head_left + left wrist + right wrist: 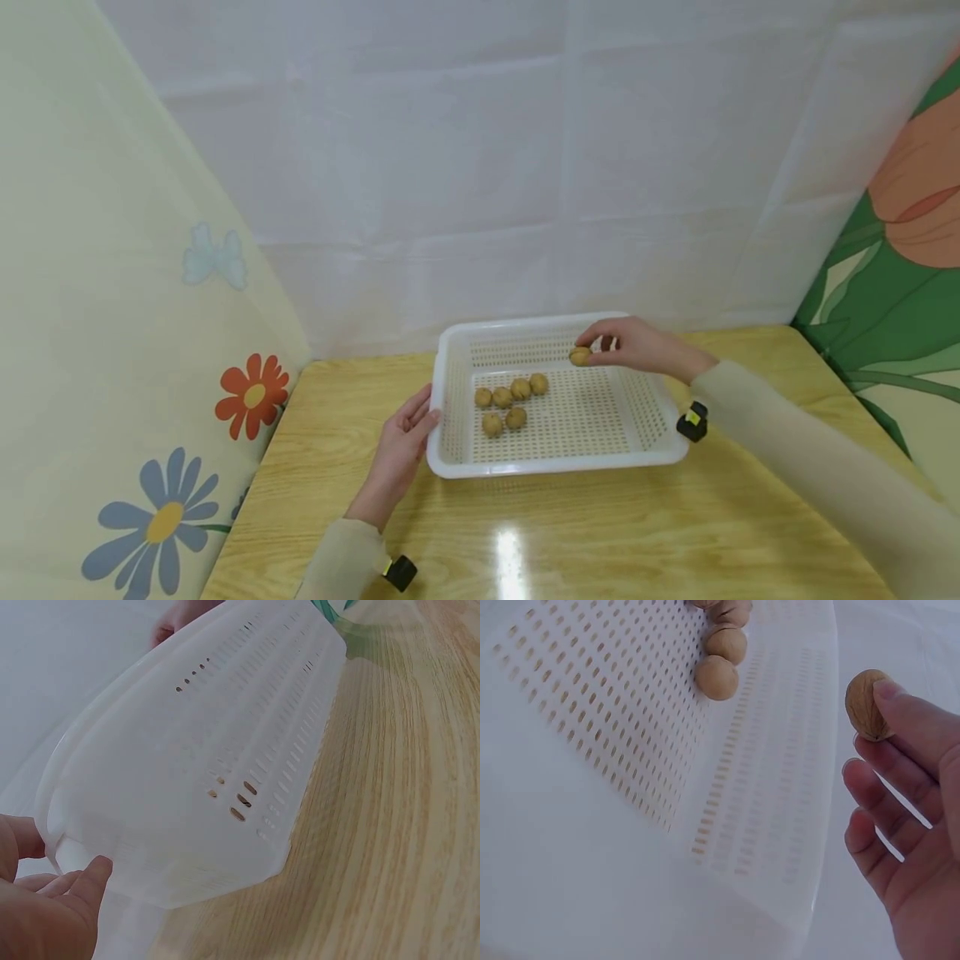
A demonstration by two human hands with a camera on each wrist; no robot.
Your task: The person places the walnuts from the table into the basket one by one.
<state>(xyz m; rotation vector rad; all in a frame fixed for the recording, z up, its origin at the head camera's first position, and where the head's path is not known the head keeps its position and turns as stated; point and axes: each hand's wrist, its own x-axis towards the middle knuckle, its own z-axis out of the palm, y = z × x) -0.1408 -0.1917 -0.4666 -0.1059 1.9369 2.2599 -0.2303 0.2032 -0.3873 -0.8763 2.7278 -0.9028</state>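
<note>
A white plastic basket (pixel 558 463) with slotted walls stands tilted on the table, and several walnuts (pixel 521 388) lie in two rows on its left floor. My left hand (pixel 400 450) grips the basket's left end, thumb over the rim and fingers against the outer wall (pixel 150 825). Between thumb and index finger, my right hand (pixel 637 343) pinches one walnut (pixel 866 705). It is over the basket's far right part in the head view; its other fingers (pixel 877 795) are spread and loosely bent.
The wood-grain table (pixel 360 392) extends around the basket. A white sheet (pixel 450 167) hangs close behind it. Flower-printed panels flank the table at the left (pixel 150 375) and right (pixel 892 308).
</note>
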